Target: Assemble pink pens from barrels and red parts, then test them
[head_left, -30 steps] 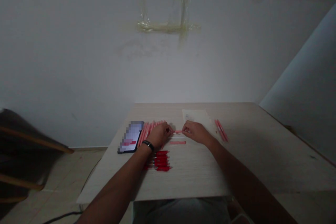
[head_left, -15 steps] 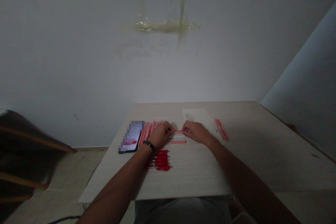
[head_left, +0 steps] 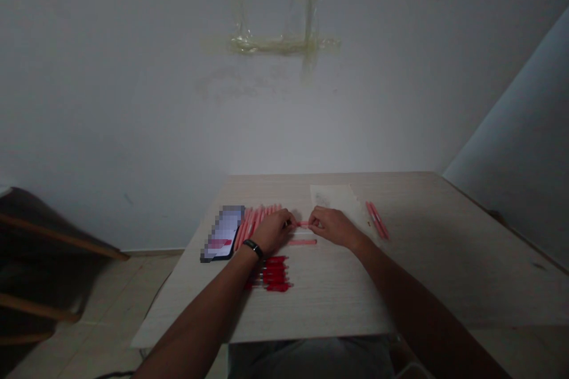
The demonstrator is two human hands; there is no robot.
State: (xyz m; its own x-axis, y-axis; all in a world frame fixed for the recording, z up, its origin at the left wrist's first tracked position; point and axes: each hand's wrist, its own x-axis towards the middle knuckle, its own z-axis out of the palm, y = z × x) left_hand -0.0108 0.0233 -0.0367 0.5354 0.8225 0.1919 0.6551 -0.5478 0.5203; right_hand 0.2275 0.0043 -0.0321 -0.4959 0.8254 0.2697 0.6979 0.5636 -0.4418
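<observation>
Between my two hands lies a thin pink pen part (head_left: 303, 224), one end pinched by each. My left hand (head_left: 274, 230), with a dark band at the wrist, has its fingers closed on the left end. The fingers of my right hand (head_left: 329, 225) close on the right end. Just below, a pink tube (head_left: 303, 242) lies on the table, partly covered by my left hand. Several pink tubes (head_left: 249, 224) stand side by side left of my left hand. Red pen parts (head_left: 275, 274) lie in a stack nearer to me.
A phone (head_left: 224, 231) lies at the table's left. Behind my right hand is a clear plastic sheet or bag (head_left: 335, 195). Pink pens (head_left: 377, 220) lie to its right. The table (head_left: 444, 237) stands against a wall with tape on it.
The hands have come slightly closer together, and less of the pink part shows between them. The view has shifted a little.
</observation>
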